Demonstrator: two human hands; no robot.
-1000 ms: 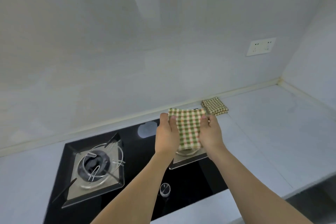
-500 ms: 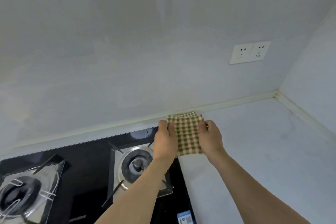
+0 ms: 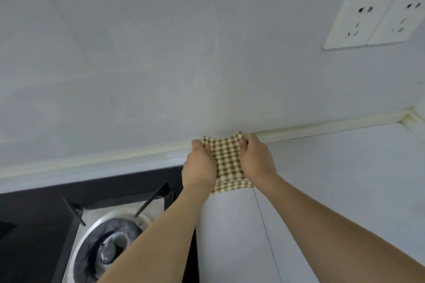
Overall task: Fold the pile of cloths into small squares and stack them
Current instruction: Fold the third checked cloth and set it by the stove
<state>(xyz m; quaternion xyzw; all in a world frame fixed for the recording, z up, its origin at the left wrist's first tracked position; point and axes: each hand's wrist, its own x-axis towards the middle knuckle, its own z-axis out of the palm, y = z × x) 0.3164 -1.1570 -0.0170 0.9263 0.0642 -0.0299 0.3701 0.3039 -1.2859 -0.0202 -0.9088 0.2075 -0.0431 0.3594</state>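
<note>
While both hands, left (image 3: 199, 165) and right (image 3: 257, 160), pinched the cloth (image 3: 227, 158), the stove (image 3: 69, 225) lay at 8 o'clock.

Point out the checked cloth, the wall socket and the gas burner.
checked cloth (image 3: 227, 158): head view, middle of the fabric between the hands.
wall socket (image 3: 358, 23): head view, left plate's face.
gas burner (image 3: 115, 243): head view, central cap.

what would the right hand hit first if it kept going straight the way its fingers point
Probably the wall just above the countertop's back edge; the right hand points toward it, gripping the checked cloth. Depth is unclear.
</note>
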